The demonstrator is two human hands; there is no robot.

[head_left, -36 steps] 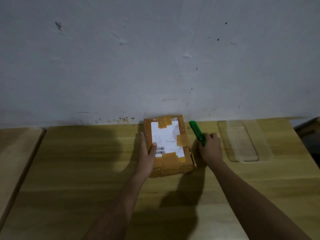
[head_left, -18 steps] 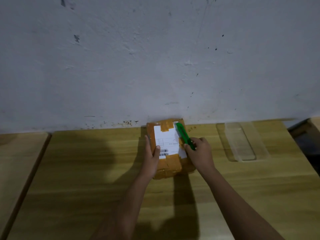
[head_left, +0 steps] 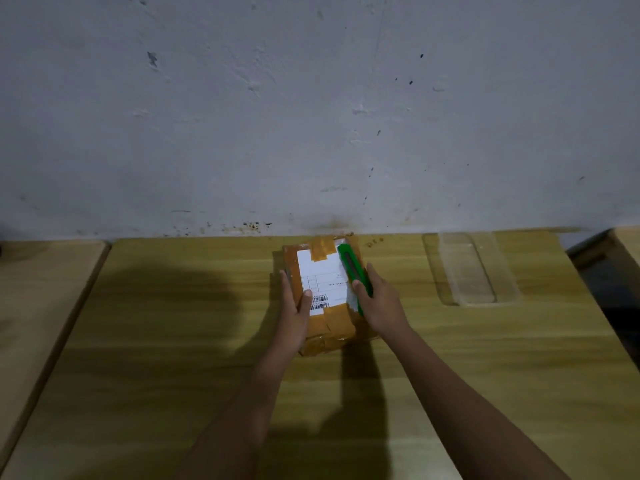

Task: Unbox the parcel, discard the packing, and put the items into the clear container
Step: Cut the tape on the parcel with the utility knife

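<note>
A small cardboard parcel, wrapped in brown tape with a white shipping label on top, lies on the wooden table close to the wall. My left hand grips the parcel's left side, thumb on the label near the barcode. My right hand holds a green utility knife, which lies along the parcel's top right edge with its tip pointing toward the wall. To the right stands the clear container, a shallow transparent tray with nothing in it.
A pale marked wall rises directly behind the table. A second wooden surface adjoins on the left across a narrow gap. At the far right the table ends beside a dark gap.
My right hand brought the green knife from beside the parcel onto its top right edge, then further along that edge. My left hand stayed on the parcel's left side.
</note>
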